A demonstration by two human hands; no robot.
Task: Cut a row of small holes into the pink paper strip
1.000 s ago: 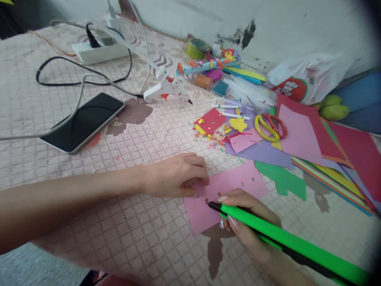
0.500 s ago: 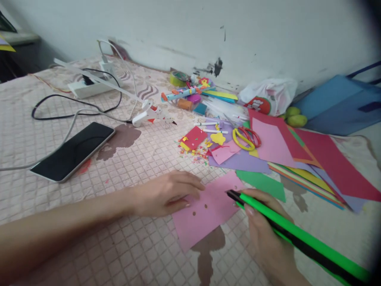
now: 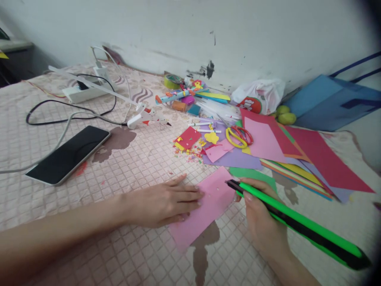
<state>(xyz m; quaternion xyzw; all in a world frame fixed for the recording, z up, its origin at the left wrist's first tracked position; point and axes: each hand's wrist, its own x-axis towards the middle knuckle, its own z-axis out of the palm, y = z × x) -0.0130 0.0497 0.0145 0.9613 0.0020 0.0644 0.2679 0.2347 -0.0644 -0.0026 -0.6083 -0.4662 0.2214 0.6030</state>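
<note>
A small pink sheet of paper (image 3: 205,206) lies at an angle on the tablecloth, with small round marks or holes near its upper part. Flat across its left side rests my left hand (image 3: 166,202), fingers spread out and covering part of the sheet. My right hand (image 3: 262,214) is wrapped round a green and black utility knife (image 3: 297,220). Its dark tip is over the sheet's upper right edge; whether it touches the paper I cannot tell. A green paper piece (image 3: 253,173) lies just behind the right hand.
Behind lie scissors (image 3: 236,137), paper scraps (image 3: 190,139) and stacked coloured sheets (image 3: 324,159). A phone (image 3: 70,155), a glue gun (image 3: 143,117) with its cord and a power strip (image 3: 86,91) are on the left. A blue bag (image 3: 330,103) stands at right.
My left hand has flattened and spread its fingers over the pink paper, hiding the marks that showed there. The right hand still holds the knife near the same edge. The view has shifted slightly.
</note>
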